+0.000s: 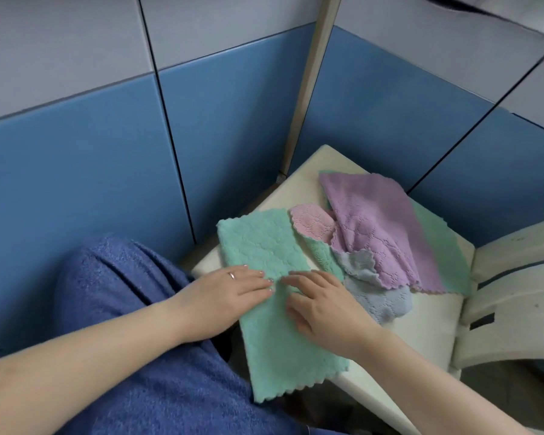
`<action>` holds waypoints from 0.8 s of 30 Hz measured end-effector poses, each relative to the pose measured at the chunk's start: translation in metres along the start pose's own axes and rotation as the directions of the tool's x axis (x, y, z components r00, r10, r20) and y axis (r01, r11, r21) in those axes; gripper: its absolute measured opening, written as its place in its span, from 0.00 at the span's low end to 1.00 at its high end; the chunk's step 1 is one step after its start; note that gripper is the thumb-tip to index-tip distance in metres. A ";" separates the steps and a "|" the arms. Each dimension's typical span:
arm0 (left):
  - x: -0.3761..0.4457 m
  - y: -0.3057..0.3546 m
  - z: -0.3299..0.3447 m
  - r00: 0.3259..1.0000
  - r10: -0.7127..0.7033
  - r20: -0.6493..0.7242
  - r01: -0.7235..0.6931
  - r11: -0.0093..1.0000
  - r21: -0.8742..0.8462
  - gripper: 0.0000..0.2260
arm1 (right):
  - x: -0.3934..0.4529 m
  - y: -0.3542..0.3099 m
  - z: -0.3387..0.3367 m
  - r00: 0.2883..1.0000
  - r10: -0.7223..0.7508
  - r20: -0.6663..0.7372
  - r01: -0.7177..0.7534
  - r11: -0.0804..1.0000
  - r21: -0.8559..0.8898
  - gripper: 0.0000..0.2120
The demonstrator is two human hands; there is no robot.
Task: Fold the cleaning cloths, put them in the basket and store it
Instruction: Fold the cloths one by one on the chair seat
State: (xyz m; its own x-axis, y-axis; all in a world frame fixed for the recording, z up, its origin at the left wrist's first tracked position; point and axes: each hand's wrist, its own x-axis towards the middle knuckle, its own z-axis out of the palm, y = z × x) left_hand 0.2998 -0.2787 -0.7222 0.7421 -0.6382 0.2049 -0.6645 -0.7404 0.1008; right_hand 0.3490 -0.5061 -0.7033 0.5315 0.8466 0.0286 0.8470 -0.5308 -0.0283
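Left hand [223, 296] and right hand [324, 306] flat, fingers spread, gripping nothing, pressing green cloth [264, 246]. Cloth pile [380, 227] at 1 o'clock on seat [427, 328].

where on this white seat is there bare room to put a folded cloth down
Bare patches: the near right of the white seat, between the blue-grey cloth and the chair back, and the far corner behind the purple cloth. The middle is crowded with loose cloths.
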 end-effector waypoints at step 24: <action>-0.032 0.014 0.029 0.870 -0.492 0.037 0.427 0.713 -0.556 0.16 | -0.052 -0.005 0.032 0.984 0.045 -0.172 0.011 0.951 0.308 0.21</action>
State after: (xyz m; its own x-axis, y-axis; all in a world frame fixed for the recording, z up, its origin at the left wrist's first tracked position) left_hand 0.2693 -0.2744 -0.7560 0.9757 -0.1989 0.0923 -0.2055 -0.6830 0.7009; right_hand 0.3169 -0.5457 -0.7365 0.5624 0.8025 0.1991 0.8087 -0.4838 -0.3345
